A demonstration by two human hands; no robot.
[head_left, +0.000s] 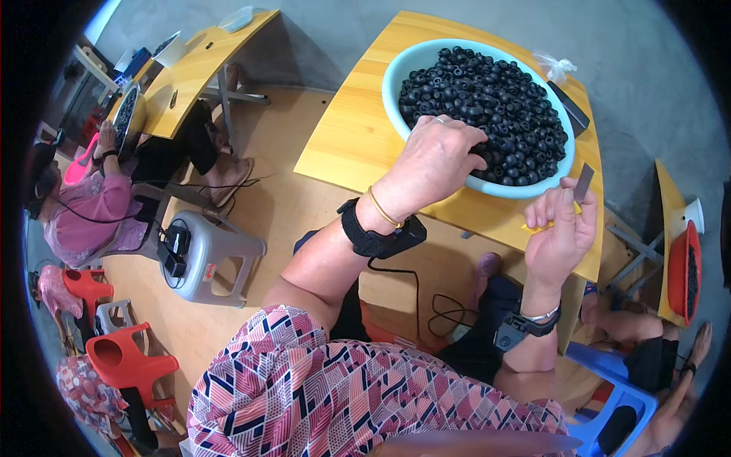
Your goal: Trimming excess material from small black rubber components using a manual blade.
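A pale blue basin (392, 84) stands on the wooden table, heaped with small round black pieces (487, 103), many showing a hole. My left hand (442, 152) reaches over the basin's near left rim, its fingers curled down at the edge of the heap. The fingertips are partly hidden, so what they pinch is unclear. Just outside the near right rim, my right hand (562, 228) is raised and closed on a small knife (584, 183). Its flat grey blade points up and its yellow handle lies in the fingers.
A black box-like object (569, 109) and a clear plastic bag (556, 67) lie behind the basin on the table (343, 133). To the left are a grey stool (202, 255), red chairs and a person at another table. At right, a red basin (685, 270) and a blue stool (617, 388).
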